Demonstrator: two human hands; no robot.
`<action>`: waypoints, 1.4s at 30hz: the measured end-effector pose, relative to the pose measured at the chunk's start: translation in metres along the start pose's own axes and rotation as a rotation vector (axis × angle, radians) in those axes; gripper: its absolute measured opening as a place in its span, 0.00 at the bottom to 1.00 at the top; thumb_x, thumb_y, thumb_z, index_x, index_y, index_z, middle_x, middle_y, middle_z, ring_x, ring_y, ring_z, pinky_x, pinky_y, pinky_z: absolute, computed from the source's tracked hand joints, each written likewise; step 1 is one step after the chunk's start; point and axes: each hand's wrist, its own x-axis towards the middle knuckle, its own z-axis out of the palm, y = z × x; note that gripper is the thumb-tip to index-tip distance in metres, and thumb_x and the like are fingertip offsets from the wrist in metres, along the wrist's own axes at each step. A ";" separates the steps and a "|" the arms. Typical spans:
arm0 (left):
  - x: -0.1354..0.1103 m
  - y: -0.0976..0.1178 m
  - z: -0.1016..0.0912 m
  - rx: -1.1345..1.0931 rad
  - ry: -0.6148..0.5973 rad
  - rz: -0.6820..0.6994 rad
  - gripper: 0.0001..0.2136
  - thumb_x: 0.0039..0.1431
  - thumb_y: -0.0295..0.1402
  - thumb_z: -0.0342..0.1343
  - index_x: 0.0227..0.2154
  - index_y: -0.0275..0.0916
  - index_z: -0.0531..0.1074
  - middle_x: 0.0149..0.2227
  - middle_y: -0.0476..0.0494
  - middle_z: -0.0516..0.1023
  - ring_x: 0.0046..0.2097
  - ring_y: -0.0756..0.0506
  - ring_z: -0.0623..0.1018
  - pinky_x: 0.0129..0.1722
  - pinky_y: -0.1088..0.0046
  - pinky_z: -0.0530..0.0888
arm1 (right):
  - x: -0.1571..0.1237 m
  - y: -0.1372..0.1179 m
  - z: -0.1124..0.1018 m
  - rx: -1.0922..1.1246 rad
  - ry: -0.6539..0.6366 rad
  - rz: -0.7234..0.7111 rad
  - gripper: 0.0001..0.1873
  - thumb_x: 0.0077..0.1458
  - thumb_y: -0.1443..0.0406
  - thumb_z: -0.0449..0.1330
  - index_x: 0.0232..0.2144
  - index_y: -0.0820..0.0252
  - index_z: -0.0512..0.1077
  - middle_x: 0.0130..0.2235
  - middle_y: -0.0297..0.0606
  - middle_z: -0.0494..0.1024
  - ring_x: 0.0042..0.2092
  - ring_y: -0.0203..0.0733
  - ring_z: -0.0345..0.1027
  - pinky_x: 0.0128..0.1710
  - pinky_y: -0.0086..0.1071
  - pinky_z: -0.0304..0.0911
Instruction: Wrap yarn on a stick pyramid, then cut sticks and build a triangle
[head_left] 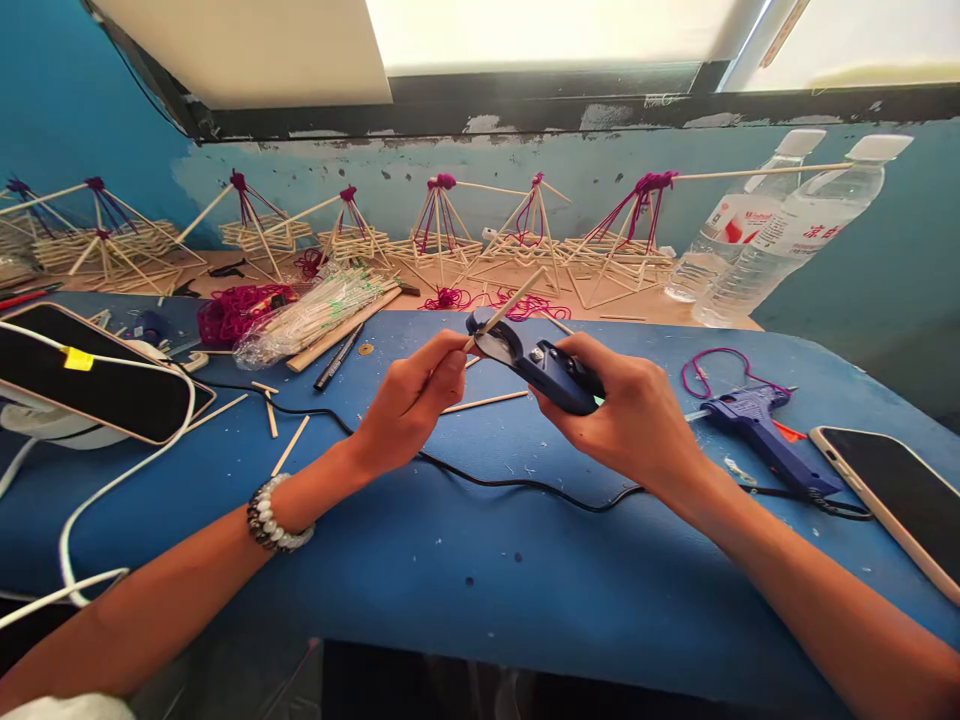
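Note:
My left hand (414,402) pinches a thin wooden stick (516,298), its fingers closed near the stick's lower end. My right hand (628,402) is wrapped around the dark blue handles of a pipe cutter (559,378) with a curved jaw. The stick passes slantwise through or across that jaw, close to my left fingertips; which of the two, I cannot tell. Both hands are raised above the blue table (480,560). Beneath them lies another stick (486,402).
A glue gun (772,430) and a phone (900,490) lie at right. Two water bottles (795,240) stand behind. Several stick frames tied with purple yarn (442,182) line the back. Bagged sticks (322,310), a marker (339,358) and a second phone (105,370) sit left. A black cable (525,484) crosses the table.

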 end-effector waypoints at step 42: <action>0.001 -0.001 -0.004 0.163 0.036 0.030 0.14 0.76 0.45 0.47 0.41 0.40 0.70 0.24 0.55 0.60 0.25 0.52 0.60 0.26 0.77 0.62 | 0.001 0.004 0.000 0.023 -0.006 -0.017 0.10 0.57 0.60 0.63 0.42 0.55 0.75 0.32 0.35 0.81 0.30 0.42 0.71 0.32 0.32 0.58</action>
